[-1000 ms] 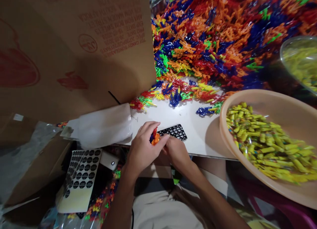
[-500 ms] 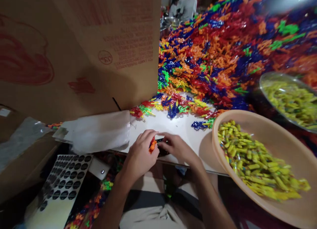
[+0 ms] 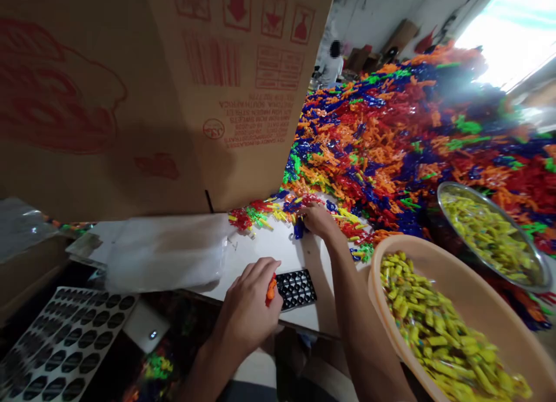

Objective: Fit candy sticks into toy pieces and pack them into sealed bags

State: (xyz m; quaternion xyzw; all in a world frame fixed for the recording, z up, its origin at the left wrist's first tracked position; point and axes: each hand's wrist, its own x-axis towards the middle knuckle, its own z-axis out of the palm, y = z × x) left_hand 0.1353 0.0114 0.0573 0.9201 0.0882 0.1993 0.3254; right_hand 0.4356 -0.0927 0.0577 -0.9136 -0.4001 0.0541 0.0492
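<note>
My left hand (image 3: 249, 309) rests at the near edge of the white bench (image 3: 278, 248), fingers curled inward and pinching a small orange plastic piece (image 3: 271, 289) between thumb and fingertips. The piece sits just beside the left end of a black perforated tray (image 3: 297, 288), which lies flat on the bench close to its near edge. The left wrist bends back toward me, and the forearm runs down off the bench edge.

My right hand (image 3: 317, 219) is stretched out to the far side of the bench, palm down, fingers bent and pressed together into the loose coloured plastic pieces (image 3: 278, 211) scattered there. I cannot tell whether it grips one. The right forearm crosses the bench at a slant, passing just beside the tan basin (image 3: 490, 315) of yellow-green wrapped sweets at the right edge.

Half a second ago both hands were together at the near edge, hiding most of the black tray; since then the right hand has left it and reached away to the far pieces, so the tray shows in full. The left hand keeps its pinch on the orange piece.

A cardboard box (image 3: 152, 95) stands at the far left, and a great heap of coloured pieces (image 3: 412, 124) rises beyond the bench.
</note>
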